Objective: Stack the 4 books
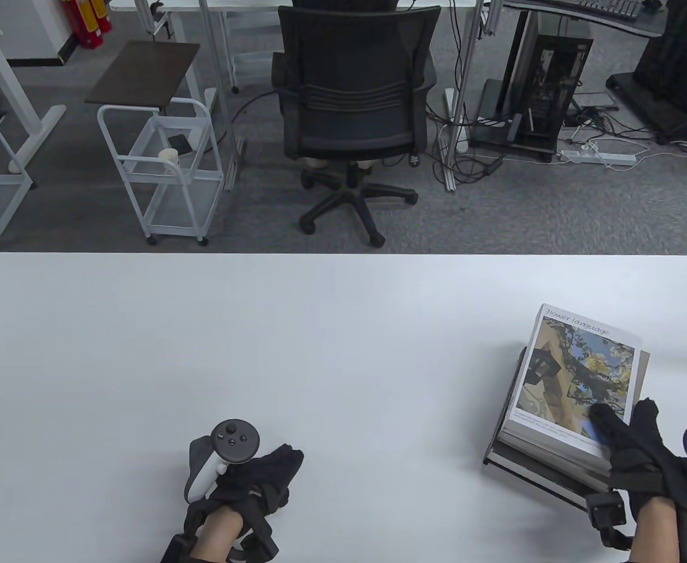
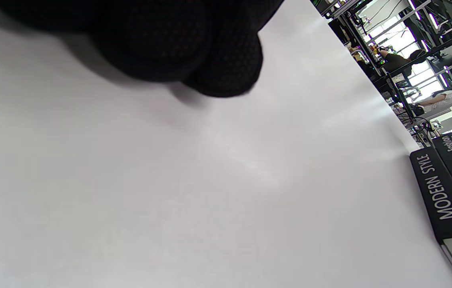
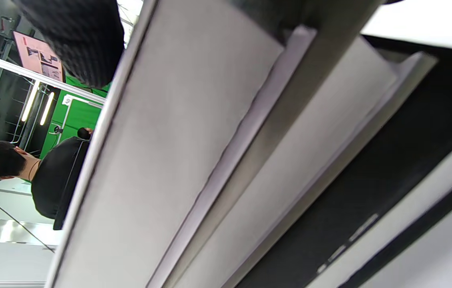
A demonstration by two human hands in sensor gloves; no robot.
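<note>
A stack of books (image 1: 531, 466) lies at the right of the white table (image 1: 261, 328). The top book (image 1: 578, 375) has a photo cover titled "flower language". My right hand (image 1: 625, 434) holds the near right corner of the top book, fingers on its cover. The right wrist view shows the page edges of the top book (image 3: 178, 140) and of the books beneath it (image 3: 313, 152), with a gloved finger (image 3: 78, 40) over the cover. My left hand (image 1: 267, 475) rests empty on the table, left of the stack. The left wrist view shows black spines reading "MODERN STYLE" (image 2: 441, 188).
Bare white tabletop lies to the left of the stack and behind it. A black office chair (image 1: 352, 99) and a white wire cart (image 1: 161, 170) stand on the floor beyond the table's far edge.
</note>
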